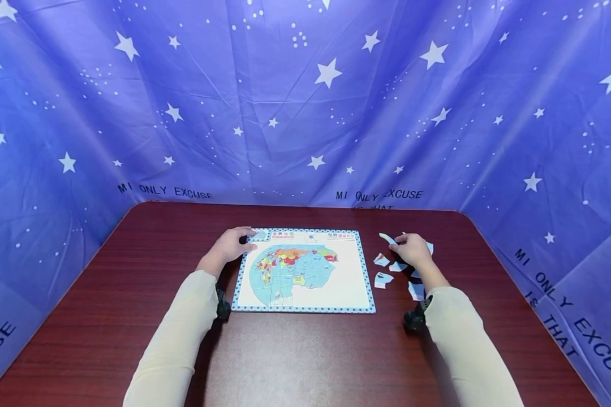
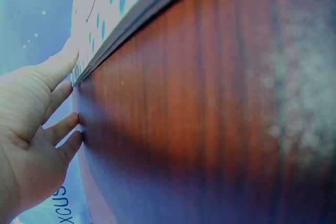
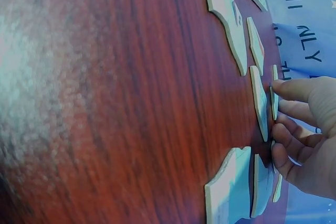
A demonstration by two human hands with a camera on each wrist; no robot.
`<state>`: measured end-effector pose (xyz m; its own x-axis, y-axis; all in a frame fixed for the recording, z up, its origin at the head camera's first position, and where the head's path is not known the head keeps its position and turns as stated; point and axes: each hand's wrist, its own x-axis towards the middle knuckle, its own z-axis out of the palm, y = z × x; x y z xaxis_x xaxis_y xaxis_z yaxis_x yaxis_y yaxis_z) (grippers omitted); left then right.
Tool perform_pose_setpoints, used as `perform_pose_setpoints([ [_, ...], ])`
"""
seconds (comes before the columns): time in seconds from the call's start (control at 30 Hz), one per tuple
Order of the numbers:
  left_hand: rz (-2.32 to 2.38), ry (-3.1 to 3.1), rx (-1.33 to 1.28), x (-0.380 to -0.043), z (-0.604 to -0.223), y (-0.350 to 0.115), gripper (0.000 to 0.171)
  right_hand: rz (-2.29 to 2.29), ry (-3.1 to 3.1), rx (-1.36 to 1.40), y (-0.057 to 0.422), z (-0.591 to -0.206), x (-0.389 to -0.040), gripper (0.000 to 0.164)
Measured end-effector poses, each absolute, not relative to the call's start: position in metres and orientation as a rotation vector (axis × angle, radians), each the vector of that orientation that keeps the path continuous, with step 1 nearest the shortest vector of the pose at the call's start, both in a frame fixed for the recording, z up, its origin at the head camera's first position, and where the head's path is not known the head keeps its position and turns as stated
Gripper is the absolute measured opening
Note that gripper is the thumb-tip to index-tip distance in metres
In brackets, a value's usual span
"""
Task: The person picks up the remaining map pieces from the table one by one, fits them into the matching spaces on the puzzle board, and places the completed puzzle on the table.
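A world-map puzzle board (image 1: 331, 302) with a dotted blue border lies on the table, its map partly filled with coloured pieces. My left hand (image 1: 230, 246) rests on its upper left corner. In the left wrist view the thumb of the left hand (image 2: 39, 114) reaches onto the board's border, while the lower fingers touch the tabletop beside it. To the right of the board, my right hand (image 1: 412, 250) pinches a narrow curved puzzle piece (image 1: 387, 238) between thumb and fingers. The right wrist view shows this piece (image 3: 274, 90) edge-on at the fingertips of the right hand (image 3: 310, 129).
Several loose puzzle pieces lie around and under the right hand, including a pale blue piece (image 1: 383, 280) near the board and another piece (image 1: 416, 291) near the right wrist. A starry blue curtain (image 1: 285, 113) surrounds the dark red wooden table (image 1: 300, 356).
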<state>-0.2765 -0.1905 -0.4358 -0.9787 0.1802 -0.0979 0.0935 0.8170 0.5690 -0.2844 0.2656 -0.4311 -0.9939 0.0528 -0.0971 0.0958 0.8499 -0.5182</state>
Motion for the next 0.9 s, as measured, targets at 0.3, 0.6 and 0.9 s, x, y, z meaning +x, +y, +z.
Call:
perform_pose_setpoints([
  [0.3,0.889,2.858,0.216,-0.2769,-0.4362,-0.1898,0.049,-0.861,2.937,0.132,0.2645,-0.4322,-0.2844,0.04],
  [0.6,0.881,2.87,0.229,-0.2777,-0.4414,-0.1908,0.048,-0.958,2.934,0.186,0.2643,-0.4356,-0.2822,0.038],
  [0.9,0.894,2.842,0.186,-0.2772,-0.4362,-0.1896,0.05,-0.991,2.976,0.217,0.2672,-0.4373,-0.2828,0.035],
])
